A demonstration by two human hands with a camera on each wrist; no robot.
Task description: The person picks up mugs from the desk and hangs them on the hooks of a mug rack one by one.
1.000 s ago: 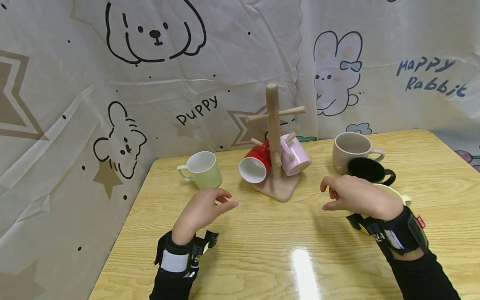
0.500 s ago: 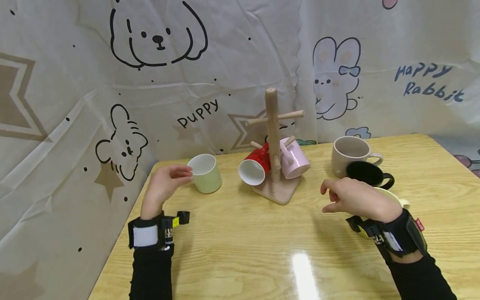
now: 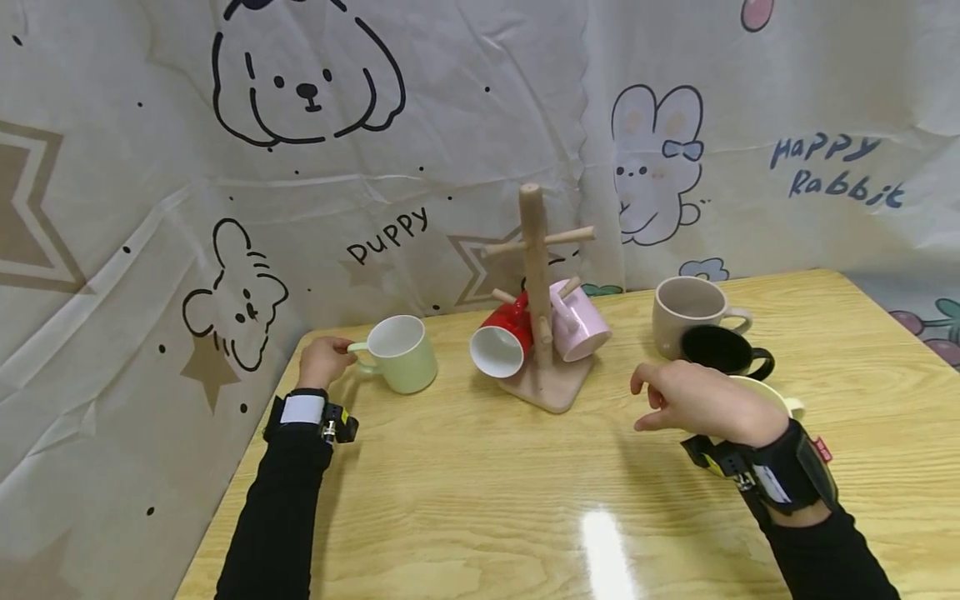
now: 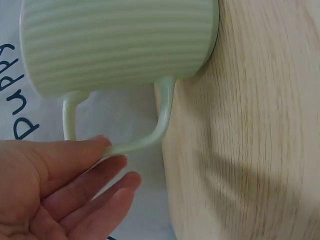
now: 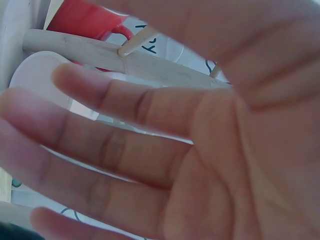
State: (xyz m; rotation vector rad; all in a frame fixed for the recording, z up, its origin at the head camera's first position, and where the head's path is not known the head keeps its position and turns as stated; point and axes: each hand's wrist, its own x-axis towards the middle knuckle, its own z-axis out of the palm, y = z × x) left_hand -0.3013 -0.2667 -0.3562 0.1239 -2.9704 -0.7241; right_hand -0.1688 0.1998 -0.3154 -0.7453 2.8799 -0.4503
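A light green mug (image 3: 405,363) stands upright at the table's back left, its handle pointing left. My left hand (image 3: 324,363) is at that handle, and in the left wrist view the thumb (image 4: 75,157) and index finger pinch its outer side. Ribbed lines run round the mug's wall there. My right hand (image 3: 701,402) hovers at the right with nothing in it, fingers loosely bent and spread apart in the right wrist view. Beneath it a pale yellow mug (image 3: 793,406) is mostly hidden. Just behind that are a black mug (image 3: 720,350) and a beige mug (image 3: 678,321).
A wooden mug tree (image 3: 534,250) stands at the back middle. On its lower pegs hang a red mug (image 3: 517,321) and a pink mug (image 3: 588,329), both tilted. A printed cloth (image 3: 450,108) rises behind the wooden table (image 3: 450,500).
My left hand has swung left from in front of the light green mug, round to its handle, and taken hold of it. The right hand stays in about the same place.
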